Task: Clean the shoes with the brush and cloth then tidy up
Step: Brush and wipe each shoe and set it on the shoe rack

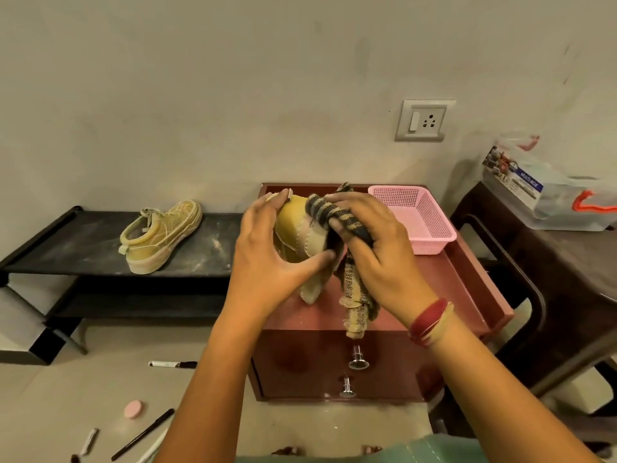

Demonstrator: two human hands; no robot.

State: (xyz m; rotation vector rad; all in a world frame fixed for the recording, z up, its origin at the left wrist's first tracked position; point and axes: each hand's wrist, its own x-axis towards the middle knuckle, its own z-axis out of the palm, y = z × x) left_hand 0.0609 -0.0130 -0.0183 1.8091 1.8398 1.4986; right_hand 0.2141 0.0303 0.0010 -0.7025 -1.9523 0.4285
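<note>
Left-hand fingers [283, 198] curl over the far upper edge of a yellow canvas shoe with beige stitched trim [293, 225], the thumb clamped on its near side. Right-hand fingers [347, 203] are curled round a bunched grey-and-tan striped cloth [334, 215], pressing it against the shoe's right flank. The cloth's loose end hangs down under the right hand [377, 248]. The left hand [267, 252] holds the shoe up above a red-brown cabinet worktop with a raised rim [460, 282]. The shoe's long axis is steeply tilted, running roughly from far and high to near and low; which end is the toe cannot be told.

A pink perforated plastic basket [434, 228] stands on the far right of the worktop. To the left, the second yellow canvas shoe [160, 235] sits on its sole on a low black shelf [83, 245], long axis diagonal, toe pointing far-right, heel near-left. A wall socket [422, 120] is set in the far wall, and a clear plastic box [551, 195] rests on a dark table [567, 262] at right. A marker pen [172, 364] and a pink round disc [134, 409] lie on the floor.
</note>
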